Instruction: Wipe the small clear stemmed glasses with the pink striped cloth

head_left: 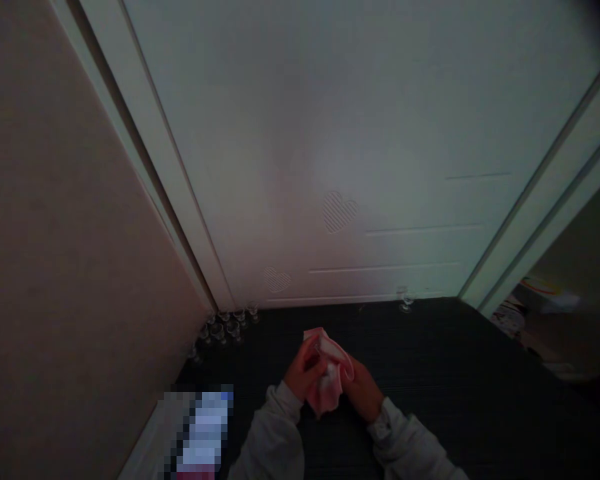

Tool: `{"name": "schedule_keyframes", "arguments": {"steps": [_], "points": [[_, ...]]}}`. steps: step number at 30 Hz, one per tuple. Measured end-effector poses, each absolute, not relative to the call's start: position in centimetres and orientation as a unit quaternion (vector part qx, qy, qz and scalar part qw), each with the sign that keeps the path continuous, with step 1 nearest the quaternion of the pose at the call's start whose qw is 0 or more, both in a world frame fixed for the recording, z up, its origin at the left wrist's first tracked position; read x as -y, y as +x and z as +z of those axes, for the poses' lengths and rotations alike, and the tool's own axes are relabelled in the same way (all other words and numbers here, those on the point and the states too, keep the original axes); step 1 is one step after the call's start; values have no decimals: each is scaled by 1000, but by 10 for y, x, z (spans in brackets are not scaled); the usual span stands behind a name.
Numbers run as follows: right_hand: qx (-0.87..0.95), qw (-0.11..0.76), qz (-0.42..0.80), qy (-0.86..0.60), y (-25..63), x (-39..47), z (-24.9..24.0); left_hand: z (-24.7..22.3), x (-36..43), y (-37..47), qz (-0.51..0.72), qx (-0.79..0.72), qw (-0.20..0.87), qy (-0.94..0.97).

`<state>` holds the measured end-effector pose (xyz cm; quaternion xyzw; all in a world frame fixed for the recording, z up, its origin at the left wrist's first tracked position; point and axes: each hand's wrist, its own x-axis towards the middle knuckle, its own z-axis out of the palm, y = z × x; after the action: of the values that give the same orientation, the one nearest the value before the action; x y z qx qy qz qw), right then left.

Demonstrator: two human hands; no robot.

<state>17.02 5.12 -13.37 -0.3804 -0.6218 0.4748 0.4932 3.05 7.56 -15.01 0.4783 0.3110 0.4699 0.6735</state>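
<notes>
A pink cloth (325, 397) is bunched up between my two hands, above the dark tabletop (430, 387). My left hand (304, 370) has its fingers curled round the cloth's left side. On the other side, my right hand (364, 393) is closed on the cloth, its fingers mostly hidden behind the folds. A faint clear shine shows by my left fingertips, but in this dim light I cannot tell whether a glass is inside the cloth. Several small stemmed glasses (234, 331) stand grouped at the back left, and a single small glass (406, 301) stands apart at the back right.
A white panel with raised hearts (340, 212) rises behind the tabletop, and a wall (95, 253) borders it on the left. At the lower left lies a lit, pixelated screen (205, 430). Boxes and other items (547, 297) sit beyond the right edge.
</notes>
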Motion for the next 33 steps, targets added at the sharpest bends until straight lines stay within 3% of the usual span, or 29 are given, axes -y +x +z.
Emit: {"name": "schedule_keyframes", "arguments": {"steps": [33], "points": [[649, 489, 328, -482, 177, -55, -150, -142, -72, 31, 462, -351, 699, 418]]}}
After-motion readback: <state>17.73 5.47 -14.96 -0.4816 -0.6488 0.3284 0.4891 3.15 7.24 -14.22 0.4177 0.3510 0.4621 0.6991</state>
